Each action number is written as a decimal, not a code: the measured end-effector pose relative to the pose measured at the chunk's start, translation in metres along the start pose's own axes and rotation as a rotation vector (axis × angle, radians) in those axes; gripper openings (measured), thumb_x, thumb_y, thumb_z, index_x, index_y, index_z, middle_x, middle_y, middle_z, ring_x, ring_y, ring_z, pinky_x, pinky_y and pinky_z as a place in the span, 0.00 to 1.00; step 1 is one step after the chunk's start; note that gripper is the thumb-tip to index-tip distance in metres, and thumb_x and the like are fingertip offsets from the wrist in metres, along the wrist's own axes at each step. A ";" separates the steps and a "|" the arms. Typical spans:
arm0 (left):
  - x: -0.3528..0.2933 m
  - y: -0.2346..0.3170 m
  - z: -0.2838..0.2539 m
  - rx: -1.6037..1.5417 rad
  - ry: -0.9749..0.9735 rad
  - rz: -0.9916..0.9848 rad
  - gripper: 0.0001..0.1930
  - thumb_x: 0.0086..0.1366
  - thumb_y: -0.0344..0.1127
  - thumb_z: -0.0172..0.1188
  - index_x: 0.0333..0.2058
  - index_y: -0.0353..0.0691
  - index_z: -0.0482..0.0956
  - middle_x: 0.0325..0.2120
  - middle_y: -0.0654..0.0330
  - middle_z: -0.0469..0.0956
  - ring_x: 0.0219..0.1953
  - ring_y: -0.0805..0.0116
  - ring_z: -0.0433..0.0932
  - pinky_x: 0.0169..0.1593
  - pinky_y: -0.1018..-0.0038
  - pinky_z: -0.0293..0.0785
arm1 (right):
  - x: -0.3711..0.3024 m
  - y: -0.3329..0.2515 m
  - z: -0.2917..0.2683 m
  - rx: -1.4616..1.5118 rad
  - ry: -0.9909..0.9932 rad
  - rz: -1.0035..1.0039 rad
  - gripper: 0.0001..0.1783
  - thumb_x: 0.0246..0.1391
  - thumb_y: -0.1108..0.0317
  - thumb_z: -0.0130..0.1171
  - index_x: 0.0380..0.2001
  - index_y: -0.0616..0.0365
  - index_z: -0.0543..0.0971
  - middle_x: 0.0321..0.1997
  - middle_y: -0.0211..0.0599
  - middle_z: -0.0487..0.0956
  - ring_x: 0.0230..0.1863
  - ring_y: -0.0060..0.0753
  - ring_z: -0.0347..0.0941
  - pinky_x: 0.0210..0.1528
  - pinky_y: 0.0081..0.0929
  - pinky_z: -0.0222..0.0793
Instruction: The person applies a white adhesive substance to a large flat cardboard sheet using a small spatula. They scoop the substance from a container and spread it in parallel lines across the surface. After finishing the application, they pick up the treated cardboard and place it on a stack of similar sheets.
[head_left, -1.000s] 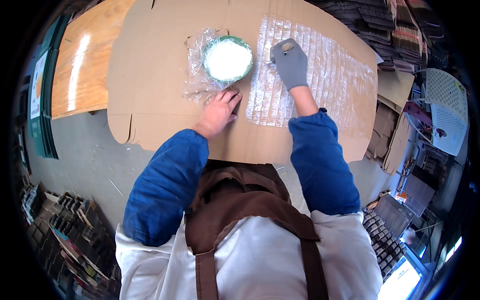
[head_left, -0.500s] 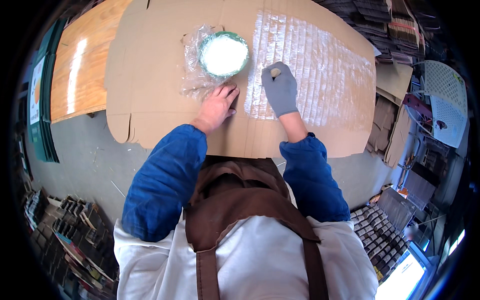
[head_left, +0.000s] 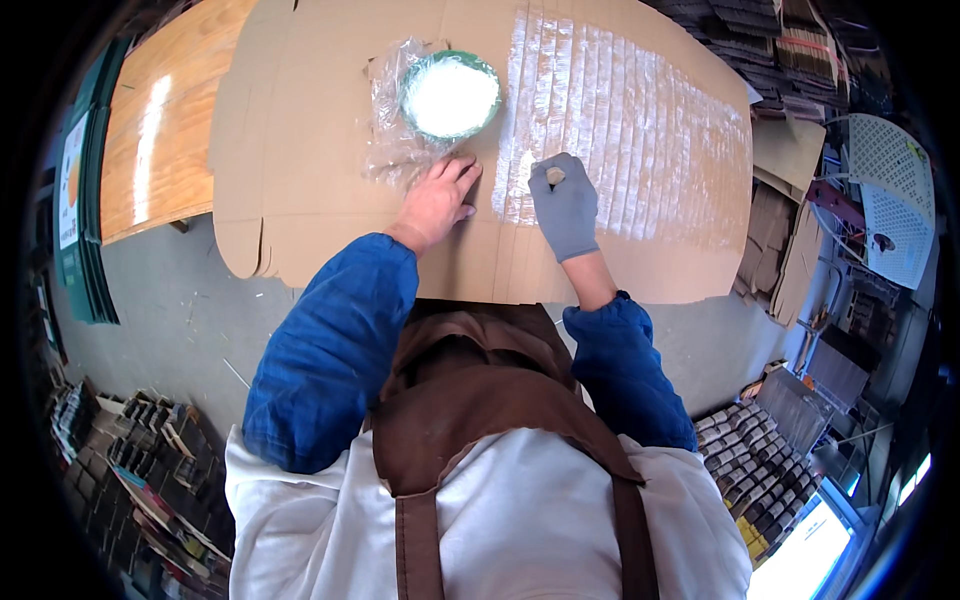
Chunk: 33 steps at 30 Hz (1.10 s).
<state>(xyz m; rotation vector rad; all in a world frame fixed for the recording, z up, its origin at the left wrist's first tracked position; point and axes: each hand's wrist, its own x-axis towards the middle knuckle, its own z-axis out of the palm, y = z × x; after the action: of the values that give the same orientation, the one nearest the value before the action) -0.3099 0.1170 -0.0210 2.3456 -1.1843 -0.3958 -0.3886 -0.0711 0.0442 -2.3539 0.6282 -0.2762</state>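
My gloved right hand (head_left: 567, 208) is closed around a brush (head_left: 555, 176); its pale round handle end shows at the top of the fist, and its working end is mostly hidden. It rests over the near-left part of a row of narrow strips (head_left: 620, 130) lying side by side, streaked with white paste. My bare left hand (head_left: 436, 204) lies on the cardboard sheet (head_left: 310, 150) with fingers stretched out, at the near edge of crumpled clear plastic film (head_left: 388, 130). Just beyond its fingertips stands a green-rimmed bowl (head_left: 408, 92) holding bright white paste.
A shiny wooden board (head_left: 175, 120) lies left of the cardboard. Stacked dark strips (head_left: 795, 45) stand at the far right, near a white perforated plastic basket (head_left: 890, 200). Bundled pieces (head_left: 760, 460) and a lit screen (head_left: 810, 550) are at lower right; more stacks (head_left: 160, 460) at lower left.
My right hand has moved slightly nearer with the brush, over the strips. The view has shifted a little; my left hand stays beside the bowl.
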 end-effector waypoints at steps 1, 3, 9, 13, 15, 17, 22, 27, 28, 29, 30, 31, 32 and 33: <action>-0.001 0.000 0.000 -0.004 -0.008 -0.005 0.35 0.54 0.37 0.69 0.60 0.41 0.68 0.59 0.60 0.66 0.60 0.57 0.65 0.63 0.66 0.65 | -0.007 -0.008 0.001 0.027 -0.015 -0.032 0.06 0.56 0.66 0.57 0.32 0.55 0.73 0.35 0.47 0.75 0.34 0.58 0.75 0.36 0.49 0.71; -0.001 0.000 0.000 -0.010 -0.013 -0.006 0.34 0.54 0.37 0.69 0.60 0.41 0.68 0.59 0.60 0.66 0.61 0.57 0.64 0.64 0.66 0.65 | -0.019 -0.019 0.008 0.081 -0.044 -0.096 0.06 0.56 0.66 0.57 0.32 0.55 0.73 0.35 0.46 0.75 0.33 0.58 0.75 0.35 0.49 0.71; 0.000 0.001 -0.001 0.002 -0.022 -0.003 0.35 0.54 0.37 0.69 0.61 0.41 0.68 0.60 0.61 0.66 0.61 0.58 0.64 0.64 0.67 0.64 | -0.032 -0.002 -0.006 0.007 -0.043 -0.033 0.05 0.55 0.66 0.57 0.33 0.54 0.74 0.36 0.44 0.75 0.33 0.56 0.75 0.35 0.48 0.72; 0.000 -0.002 0.003 0.004 -0.013 -0.008 0.34 0.55 0.37 0.68 0.61 0.41 0.68 0.60 0.61 0.66 0.62 0.59 0.63 0.64 0.64 0.64 | -0.050 -0.006 0.011 -0.001 -0.080 -0.099 0.05 0.55 0.65 0.57 0.34 0.51 0.74 0.37 0.42 0.75 0.33 0.57 0.76 0.36 0.48 0.72; 0.001 -0.003 0.004 0.002 -0.018 -0.012 0.33 0.56 0.38 0.67 0.61 0.42 0.68 0.60 0.61 0.65 0.63 0.59 0.62 0.64 0.63 0.63 | -0.051 0.012 0.009 -0.057 -0.121 -0.061 0.06 0.55 0.64 0.57 0.34 0.51 0.74 0.37 0.42 0.75 0.34 0.56 0.76 0.36 0.48 0.72; 0.000 -0.003 0.005 0.008 -0.024 -0.017 0.33 0.56 0.38 0.67 0.61 0.42 0.68 0.60 0.61 0.65 0.63 0.59 0.62 0.64 0.63 0.63 | -0.045 0.008 -0.018 -0.064 -0.162 -0.091 0.05 0.55 0.66 0.58 0.35 0.51 0.75 0.38 0.40 0.75 0.34 0.55 0.77 0.36 0.47 0.72; 0.000 -0.003 0.003 0.005 -0.035 -0.013 0.34 0.56 0.38 0.67 0.61 0.42 0.68 0.60 0.61 0.65 0.63 0.59 0.62 0.64 0.64 0.63 | -0.040 -0.012 -0.051 -0.045 -0.328 -0.252 0.05 0.55 0.72 0.58 0.36 0.54 0.77 0.40 0.39 0.77 0.40 0.49 0.77 0.40 0.39 0.73; 0.002 0.001 -0.001 0.013 -0.040 -0.011 0.34 0.56 0.38 0.68 0.61 0.42 0.68 0.61 0.61 0.65 0.63 0.59 0.62 0.65 0.64 0.63 | -0.041 0.005 -0.033 -0.237 -0.458 -0.324 0.08 0.53 0.73 0.55 0.37 0.51 0.77 0.40 0.36 0.76 0.43 0.47 0.75 0.40 0.42 0.73; 0.001 0.001 -0.001 0.013 -0.033 -0.011 0.34 0.55 0.38 0.68 0.61 0.41 0.68 0.61 0.61 0.65 0.63 0.58 0.63 0.65 0.65 0.63 | -0.034 0.010 -0.039 -0.286 -0.446 -0.285 0.08 0.52 0.73 0.54 0.37 0.51 0.77 0.40 0.36 0.76 0.42 0.46 0.75 0.40 0.42 0.73; 0.000 0.000 -0.001 0.012 -0.026 -0.011 0.34 0.54 0.38 0.69 0.60 0.40 0.69 0.61 0.60 0.66 0.62 0.58 0.63 0.65 0.66 0.63 | -0.030 0.012 -0.043 -0.335 -0.433 -0.246 0.08 0.52 0.73 0.54 0.37 0.51 0.77 0.40 0.36 0.76 0.42 0.46 0.75 0.40 0.42 0.73; 0.000 0.000 -0.002 0.014 -0.025 -0.013 0.34 0.54 0.38 0.69 0.60 0.40 0.69 0.61 0.60 0.66 0.62 0.58 0.63 0.65 0.66 0.63 | -0.032 0.013 -0.048 -0.319 -0.372 -0.220 0.09 0.51 0.73 0.54 0.36 0.51 0.78 0.42 0.36 0.76 0.43 0.45 0.75 0.41 0.41 0.74; 0.000 -0.001 -0.001 0.013 -0.026 -0.013 0.34 0.54 0.38 0.69 0.60 0.40 0.69 0.61 0.60 0.66 0.62 0.58 0.63 0.65 0.66 0.63 | -0.032 0.008 -0.048 -0.301 -0.320 -0.294 0.10 0.50 0.74 0.54 0.37 0.52 0.78 0.43 0.37 0.76 0.44 0.45 0.75 0.42 0.41 0.74; 0.000 -0.001 -0.001 0.013 -0.027 -0.013 0.34 0.54 0.38 0.69 0.60 0.40 0.69 0.61 0.60 0.66 0.62 0.58 0.63 0.65 0.66 0.63 | -0.032 0.002 -0.045 -0.283 -0.267 -0.367 0.10 0.50 0.74 0.54 0.37 0.52 0.78 0.43 0.38 0.76 0.44 0.46 0.75 0.42 0.40 0.74; 0.000 -0.001 0.000 0.016 -0.028 -0.012 0.34 0.54 0.39 0.69 0.60 0.41 0.69 0.61 0.60 0.65 0.62 0.58 0.63 0.65 0.66 0.63 | -0.033 -0.002 -0.040 -0.264 -0.214 -0.440 0.10 0.49 0.75 0.54 0.37 0.53 0.78 0.44 0.38 0.76 0.44 0.46 0.75 0.43 0.40 0.74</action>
<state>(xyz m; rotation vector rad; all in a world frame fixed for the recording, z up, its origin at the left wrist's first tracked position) -0.3092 0.1172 -0.0213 2.3690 -1.1904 -0.4262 -0.4307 -0.0756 0.0749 -2.7149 0.0388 -0.1349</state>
